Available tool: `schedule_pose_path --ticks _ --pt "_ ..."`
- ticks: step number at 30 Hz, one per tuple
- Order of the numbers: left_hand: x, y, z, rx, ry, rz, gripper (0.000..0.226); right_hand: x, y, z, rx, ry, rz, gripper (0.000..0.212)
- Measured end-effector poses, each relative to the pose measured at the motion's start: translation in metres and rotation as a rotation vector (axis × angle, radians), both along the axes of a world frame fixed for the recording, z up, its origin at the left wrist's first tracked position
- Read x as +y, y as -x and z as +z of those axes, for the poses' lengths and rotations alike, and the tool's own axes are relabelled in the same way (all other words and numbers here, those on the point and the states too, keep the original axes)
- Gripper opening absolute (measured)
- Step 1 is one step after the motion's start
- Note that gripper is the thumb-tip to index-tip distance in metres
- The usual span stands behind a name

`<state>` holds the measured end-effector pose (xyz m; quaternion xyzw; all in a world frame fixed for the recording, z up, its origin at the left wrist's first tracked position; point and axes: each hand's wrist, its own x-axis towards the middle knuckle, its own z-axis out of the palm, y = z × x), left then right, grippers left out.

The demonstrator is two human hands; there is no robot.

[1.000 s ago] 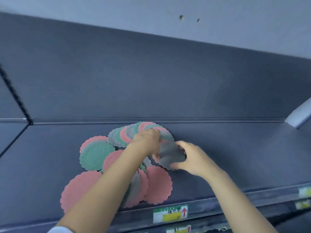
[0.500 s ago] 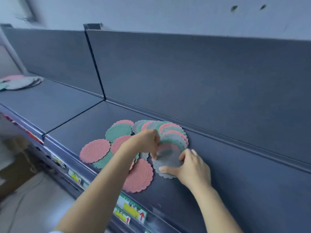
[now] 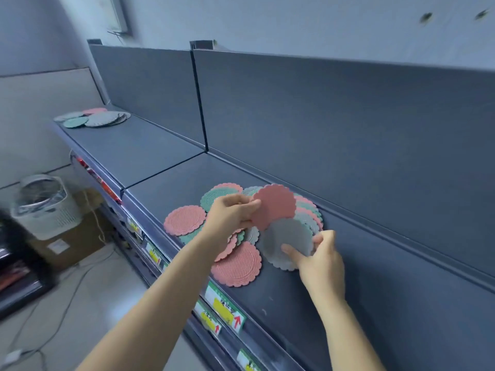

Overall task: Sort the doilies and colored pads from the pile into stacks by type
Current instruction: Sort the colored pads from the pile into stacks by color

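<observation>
A pile of round scalloped pads in pink, green and grey lies spread on the dark shelf. My left hand pinches a pink pad by its edge and holds it tilted above the pile. My right hand grips a grey pad at its lower right edge, lifted slightly off the shelf. A large pink pad lies flat at the pile's near side.
Farther left on the shelf lie sorted pads in grey, green and pink. The shelf's back panel rises behind the pile. Price labels line the front edge. A white basket on a cardboard box and cables occupy the floor at left.
My left hand has lifted a pink pad off the pile. My right hand has pulled the grey pad free. The view has swung left, showing the far stacks.
</observation>
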<state>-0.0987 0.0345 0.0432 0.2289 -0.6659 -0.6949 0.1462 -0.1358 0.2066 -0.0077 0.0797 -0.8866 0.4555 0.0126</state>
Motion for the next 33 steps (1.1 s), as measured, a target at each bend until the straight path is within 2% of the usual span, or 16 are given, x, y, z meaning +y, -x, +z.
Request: schedule_pose_path --ticks 2,4,7,10,18,23,33 --pt "-0.015 -0.007 0.008 0.089 0.004 0.116 0.006 -0.008 0.0 0.007 0.0 0.274 0.043 0.037" --pt "-0.036 -0.021 0.018 0.173 -0.047 0.19 0.005 -0.025 -0.003 0.018 -0.037 0.502 0.081 0.03" --pt "-0.079 -0.053 0.027 0.263 -0.15 0.219 0.024 -0.064 -0.015 0.035 -0.103 0.687 0.106 0.029" --pt "-0.136 -0.094 0.029 0.306 -0.128 0.255 0.032 -0.124 -0.037 0.052 -0.23 0.82 0.195 0.026" --pt "-0.324 -0.205 0.017 0.292 -0.098 0.432 0.034 -0.314 -0.099 0.04 -0.362 0.75 0.402 0.028" --pt "-0.426 -0.25 0.01 0.288 -0.158 0.547 0.034 -0.423 -0.127 0.031 -0.462 0.712 0.466 0.028" --pt "-0.609 -0.224 -0.016 0.281 -0.166 0.616 0.04 -0.632 -0.074 0.039 -0.433 0.7 0.546 0.041"
